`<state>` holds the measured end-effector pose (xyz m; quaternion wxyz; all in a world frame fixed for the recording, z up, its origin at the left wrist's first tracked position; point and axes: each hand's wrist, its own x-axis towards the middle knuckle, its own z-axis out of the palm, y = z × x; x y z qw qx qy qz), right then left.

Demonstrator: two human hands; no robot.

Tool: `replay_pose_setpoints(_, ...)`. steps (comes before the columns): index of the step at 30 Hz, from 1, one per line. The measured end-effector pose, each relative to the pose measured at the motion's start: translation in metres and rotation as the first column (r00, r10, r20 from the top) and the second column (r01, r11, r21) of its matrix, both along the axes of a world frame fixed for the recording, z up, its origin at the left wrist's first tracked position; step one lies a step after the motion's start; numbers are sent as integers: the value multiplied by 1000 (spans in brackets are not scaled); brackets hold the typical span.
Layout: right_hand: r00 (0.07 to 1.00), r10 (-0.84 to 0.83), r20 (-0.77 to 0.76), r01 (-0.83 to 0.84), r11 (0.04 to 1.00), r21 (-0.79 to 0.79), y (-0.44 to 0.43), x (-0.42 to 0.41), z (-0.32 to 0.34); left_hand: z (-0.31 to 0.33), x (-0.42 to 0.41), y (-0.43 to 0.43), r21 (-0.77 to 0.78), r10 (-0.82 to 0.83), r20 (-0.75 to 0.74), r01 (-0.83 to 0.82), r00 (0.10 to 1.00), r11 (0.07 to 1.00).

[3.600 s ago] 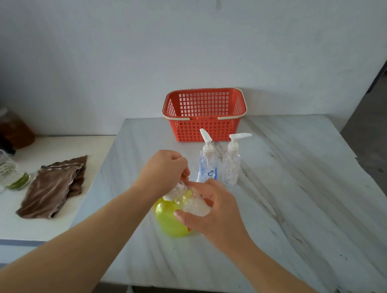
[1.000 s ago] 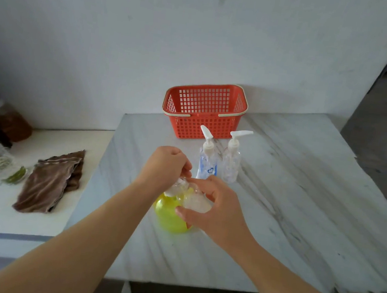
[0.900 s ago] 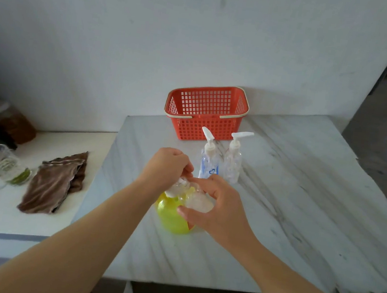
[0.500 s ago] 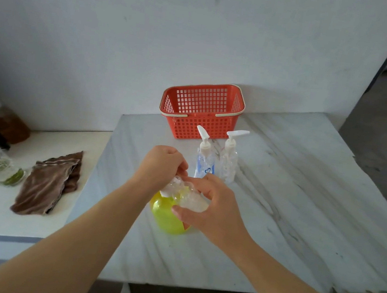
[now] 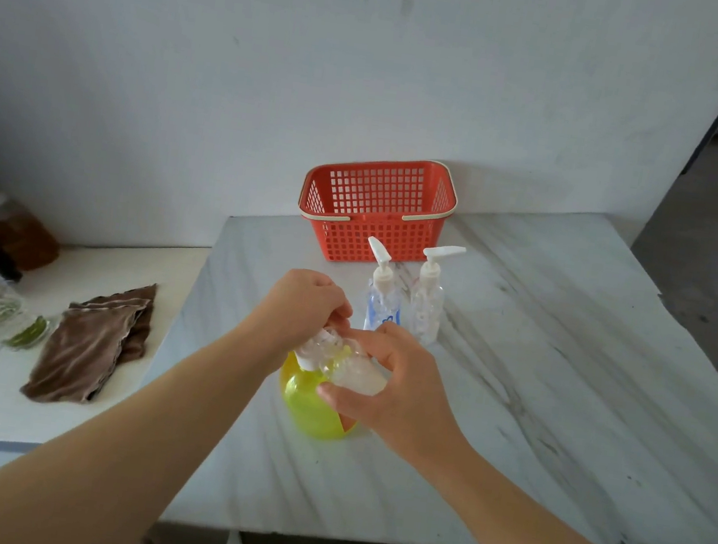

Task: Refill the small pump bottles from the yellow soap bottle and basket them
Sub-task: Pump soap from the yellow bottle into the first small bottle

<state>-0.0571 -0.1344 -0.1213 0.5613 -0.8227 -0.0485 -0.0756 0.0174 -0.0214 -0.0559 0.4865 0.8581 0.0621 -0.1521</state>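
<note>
Little has changed over the last seconds: the left hand (image 5: 304,305) still pinches the pump head; the right hand (image 5: 396,388) stays curled around a small clear bottle (image 5: 357,374) over the yellow soap bottle (image 5: 312,407) on the tabletop (image 5: 561,389); filling likely continues; two pump bottles (image 5: 404,298) wait before the empty red basket (image 5: 376,210).

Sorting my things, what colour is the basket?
Orange-red basket with cream rim handles, seen in the head view.
</note>
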Motion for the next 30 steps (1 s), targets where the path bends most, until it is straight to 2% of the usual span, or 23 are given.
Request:
replay_pose_setpoints(10,1000,15,-22,-15,1000,15,-3,-5,-5,-14,-4,-2,31,18,65,-20,998,999)
replay_pose_setpoints(16,1000,-3,-13,3,1000,22,-1,-2,-3,-5,-3,-2,-13,18,25,-17,1000,1000)
replay_pose_setpoints(20,1000,3,-18,-2,1000,15,-1,-2,-1,-5,-1,-1,13,-13,91,12,996,1000)
replay_pose_setpoints(30,1000,-9,-25,9,1000,-25,0,-5,-4,-14,-3,1,24,2,65,-4,998,1000)
